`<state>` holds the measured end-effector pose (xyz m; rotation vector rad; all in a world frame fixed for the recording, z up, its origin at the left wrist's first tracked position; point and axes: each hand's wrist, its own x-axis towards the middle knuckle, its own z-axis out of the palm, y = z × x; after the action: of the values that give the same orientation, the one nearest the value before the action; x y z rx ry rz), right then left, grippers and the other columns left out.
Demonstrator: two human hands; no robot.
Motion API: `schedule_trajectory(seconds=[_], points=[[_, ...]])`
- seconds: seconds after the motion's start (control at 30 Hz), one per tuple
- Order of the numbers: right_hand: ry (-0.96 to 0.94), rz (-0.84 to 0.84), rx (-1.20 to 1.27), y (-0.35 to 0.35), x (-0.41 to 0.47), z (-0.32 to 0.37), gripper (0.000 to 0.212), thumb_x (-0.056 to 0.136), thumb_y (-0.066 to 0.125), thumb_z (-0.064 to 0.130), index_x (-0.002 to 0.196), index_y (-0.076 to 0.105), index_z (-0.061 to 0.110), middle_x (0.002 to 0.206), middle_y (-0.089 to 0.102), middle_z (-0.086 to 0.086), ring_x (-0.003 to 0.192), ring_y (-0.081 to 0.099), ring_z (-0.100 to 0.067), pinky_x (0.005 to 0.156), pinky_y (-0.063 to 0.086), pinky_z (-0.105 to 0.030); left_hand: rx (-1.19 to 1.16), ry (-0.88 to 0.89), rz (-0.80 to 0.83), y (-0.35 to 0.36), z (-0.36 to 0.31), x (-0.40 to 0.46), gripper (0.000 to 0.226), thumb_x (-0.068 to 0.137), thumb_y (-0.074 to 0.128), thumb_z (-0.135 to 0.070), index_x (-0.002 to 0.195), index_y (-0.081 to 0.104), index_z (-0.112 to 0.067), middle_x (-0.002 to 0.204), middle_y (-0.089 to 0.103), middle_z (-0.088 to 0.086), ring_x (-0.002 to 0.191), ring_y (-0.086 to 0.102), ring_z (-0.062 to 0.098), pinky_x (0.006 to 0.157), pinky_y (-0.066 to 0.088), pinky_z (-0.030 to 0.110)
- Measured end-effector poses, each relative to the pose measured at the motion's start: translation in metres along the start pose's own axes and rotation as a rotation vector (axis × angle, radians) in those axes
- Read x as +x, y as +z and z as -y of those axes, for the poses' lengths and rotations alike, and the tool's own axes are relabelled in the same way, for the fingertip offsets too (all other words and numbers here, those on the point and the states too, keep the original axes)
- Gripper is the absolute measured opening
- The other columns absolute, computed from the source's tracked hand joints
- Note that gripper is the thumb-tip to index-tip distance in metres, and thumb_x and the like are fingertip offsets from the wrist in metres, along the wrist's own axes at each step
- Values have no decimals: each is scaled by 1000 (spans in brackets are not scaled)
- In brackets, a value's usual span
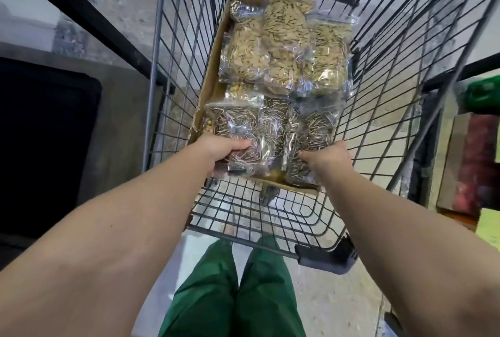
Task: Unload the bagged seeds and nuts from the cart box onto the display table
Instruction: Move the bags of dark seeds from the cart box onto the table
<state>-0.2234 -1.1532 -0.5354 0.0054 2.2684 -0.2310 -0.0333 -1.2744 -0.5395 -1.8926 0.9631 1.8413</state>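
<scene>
Both hands reach into the cardboard box (209, 76) in the cart (378, 109): the left hand (227, 151) grips a dark seed bag (238, 131) at frame centre, its length running away; the right hand (328, 159) seems closed on the neighbouring bag (308, 131).

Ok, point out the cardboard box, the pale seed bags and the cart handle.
Box (209, 84): head view, on its bare left wall.
Pale seed bags (284, 38): head view, on the middle bag's front.
Cart handle (324, 258): head view, on its dark plastic end.
</scene>
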Motion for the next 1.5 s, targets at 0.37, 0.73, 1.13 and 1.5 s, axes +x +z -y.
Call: schedule_trajectory(seconds=[0.37,0.73,1.13,1.5], points=[[-157,275,397,-51,-89,-14,87,81,74,9,152,24,15,114,62,-10,73,61,-16,49,54,-27,203,274,-69,-14,15,-86,131,43,81,-72,148,35,-11,145,50,15,117,59,33,93,53,47],[-531,515,394,-99,-200,3,82,85,72,19,151,24,19,133,53,-11,116,53,-26,74,52,-42,-215,666,-213,-56,56,-209,85,64,83,-63,131,52,-21,123,69,4,105,68,23,95,54,45],[-930,908,200,-26,-375,-8,57,87,70,33,131,43,9,113,69,-11,92,70,-24,82,57,-41,-794,786,-609,-81,268,-362,87,61,91,-46,132,42,-33,121,66,2,93,74,28,83,58,60],[-1190,1272,-252,124,-573,-131,86,65,73,71,130,47,21,128,62,0,112,62,-23,101,46,-54,-1194,731,-968,-83,536,-457,51,80,82,-19,122,52,-21,113,70,10,96,70,26,78,58,38]])
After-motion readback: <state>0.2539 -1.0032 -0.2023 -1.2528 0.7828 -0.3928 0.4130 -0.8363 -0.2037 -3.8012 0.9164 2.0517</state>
